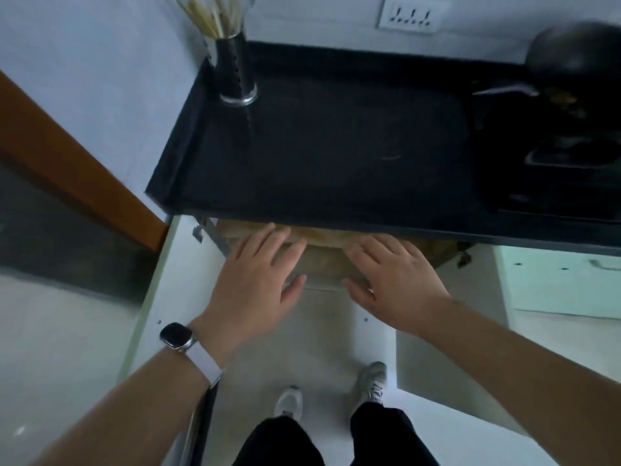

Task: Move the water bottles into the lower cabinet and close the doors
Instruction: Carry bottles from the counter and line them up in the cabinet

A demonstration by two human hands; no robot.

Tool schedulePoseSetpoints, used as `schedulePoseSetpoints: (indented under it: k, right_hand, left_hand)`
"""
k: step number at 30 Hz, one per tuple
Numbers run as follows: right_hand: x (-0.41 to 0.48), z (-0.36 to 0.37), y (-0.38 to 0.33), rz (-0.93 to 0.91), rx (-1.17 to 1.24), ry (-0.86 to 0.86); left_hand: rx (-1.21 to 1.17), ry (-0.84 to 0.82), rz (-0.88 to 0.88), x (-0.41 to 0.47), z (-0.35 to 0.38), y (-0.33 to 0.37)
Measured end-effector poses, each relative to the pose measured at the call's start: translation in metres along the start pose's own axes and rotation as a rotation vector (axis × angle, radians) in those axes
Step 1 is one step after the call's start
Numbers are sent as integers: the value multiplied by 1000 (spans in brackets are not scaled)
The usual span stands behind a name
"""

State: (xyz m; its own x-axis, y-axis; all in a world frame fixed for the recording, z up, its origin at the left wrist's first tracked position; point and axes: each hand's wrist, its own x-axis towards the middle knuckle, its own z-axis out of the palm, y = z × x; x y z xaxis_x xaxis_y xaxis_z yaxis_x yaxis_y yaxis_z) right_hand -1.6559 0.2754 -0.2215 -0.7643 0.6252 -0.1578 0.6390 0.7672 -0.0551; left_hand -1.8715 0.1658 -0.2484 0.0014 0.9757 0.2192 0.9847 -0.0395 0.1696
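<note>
The lower cabinet [322, 260] stands open beneath the black countertop [336, 156], and its brownish inside shows between my hands. Its left white door [174, 284] is swung out towards me; the right white door [447, 358] is swung out too. My left hand [258, 280], with a watch on the wrist, reaches forward with fingers spread and holds nothing. Beside it my right hand [396, 280] is also spread and empty, over the cabinet opening. No water bottle is visible in this view.
A metal holder with chopsticks [232, 62] stands at the counter's back left. A black wok [571, 58] and a stove [554, 156] sit at the right. A wall socket [411, 13] is behind. My feet [332, 395] stand on the pale floor between the doors.
</note>
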Motion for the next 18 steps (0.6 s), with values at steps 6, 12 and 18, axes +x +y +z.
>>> schedulePoseSetpoints:
  k: [6, 12, 18]
  right_hand:
    - [-61, -48, 7, 223, -39, 109]
    - [-143, -74, 14, 429, -57, 224]
    - [-233, -82, 34, 648, -80, 299]
  left_hand:
    - [-54, 24, 245, 38, -26, 24]
    - [-112, 19, 508, 72, -40, 78]
    - [-135, 11, 723, 95, -52, 167]
